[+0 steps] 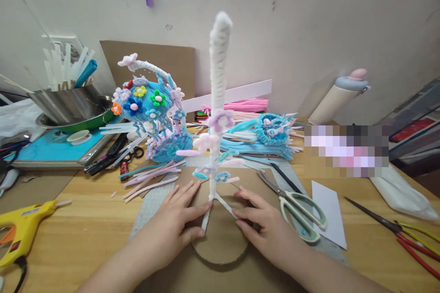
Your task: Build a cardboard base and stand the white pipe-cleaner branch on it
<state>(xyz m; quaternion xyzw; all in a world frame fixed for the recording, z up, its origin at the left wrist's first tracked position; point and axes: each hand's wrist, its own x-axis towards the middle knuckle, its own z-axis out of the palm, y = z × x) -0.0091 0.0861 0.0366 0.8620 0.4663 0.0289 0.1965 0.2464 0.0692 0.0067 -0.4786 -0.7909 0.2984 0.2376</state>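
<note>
A white stem [217, 82] wrapped in fuzzy pipe cleaner stands upright on a round cardboard disc [223, 245]. It carries purple, pink and blue pipe-cleaner flowers [222, 120] and small leaves. At its foot the stem forks into two white legs that rest on the disc. My left hand [180, 219] lies with fingers spread, its thumb and index finger touching the left leg [206, 219]. My right hand [259, 219], fingers apart, touches the end of the right leg [225, 206] with its fingertips. Neither hand is wrapped round the stem.
Green-handled scissors [302, 213] lie right of the disc, with red-and-yellow-handled scissors [405, 233] farther right. A yellow glue gun [29, 226] is at left. Behind stand a finished-looking blue flower lamp shape [147, 103], pipe-cleaner bundles [254, 149] and a metal pot [68, 105] of glue sticks.
</note>
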